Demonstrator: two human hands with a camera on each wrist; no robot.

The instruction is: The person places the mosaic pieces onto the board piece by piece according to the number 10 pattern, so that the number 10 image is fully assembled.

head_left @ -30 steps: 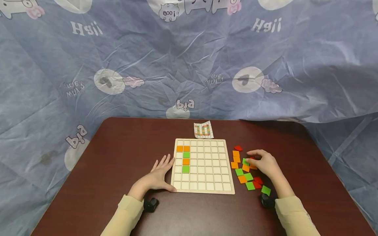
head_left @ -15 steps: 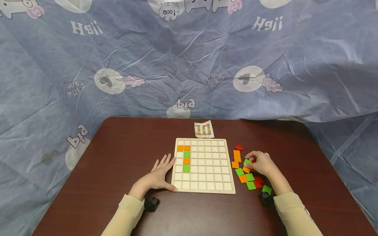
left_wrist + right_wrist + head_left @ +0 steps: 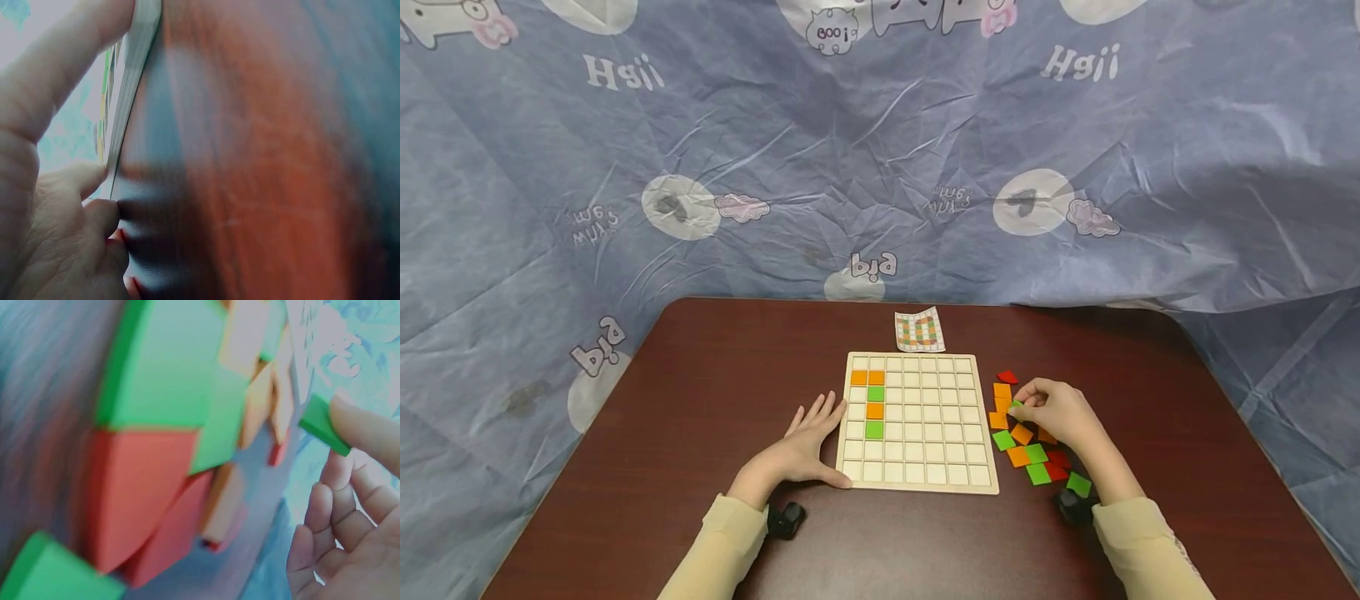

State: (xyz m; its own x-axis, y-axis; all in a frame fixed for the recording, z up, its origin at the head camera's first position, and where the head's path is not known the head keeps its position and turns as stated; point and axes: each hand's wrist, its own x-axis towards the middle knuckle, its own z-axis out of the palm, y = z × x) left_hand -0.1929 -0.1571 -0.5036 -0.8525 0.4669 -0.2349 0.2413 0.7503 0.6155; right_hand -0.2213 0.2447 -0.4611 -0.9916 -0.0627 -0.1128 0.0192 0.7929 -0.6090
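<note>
A wooden grid board (image 3: 932, 425) lies mid-table, with two orange tiles side by side near its top left. Below the second of them run a green, an orange and a green tile (image 3: 874, 430). My left hand (image 3: 797, 450) lies spread at the board's left side, its thumb at the near left corner. In the left wrist view that thumb touches the board's edge (image 3: 134, 75). My right hand (image 3: 1063, 410) pinches a green square tile (image 3: 325, 425) between thumb and fingers, lifted off the table, as the right wrist view shows.
Loose orange, green and red tiles (image 3: 1037, 473) are scattered right of the board, under and around my right hand. A red rounded piece (image 3: 1007, 377) lies at their far end. Behind the board is a small paper card (image 3: 919, 330) with a coloured grid pattern. A patterned cloth (image 3: 820, 167) hangs behind the table.
My right hand has closed its thumb and fingers on a green tile among the loose ones, lifted it and moved slightly left toward the board. My left hand has stayed in place.
</note>
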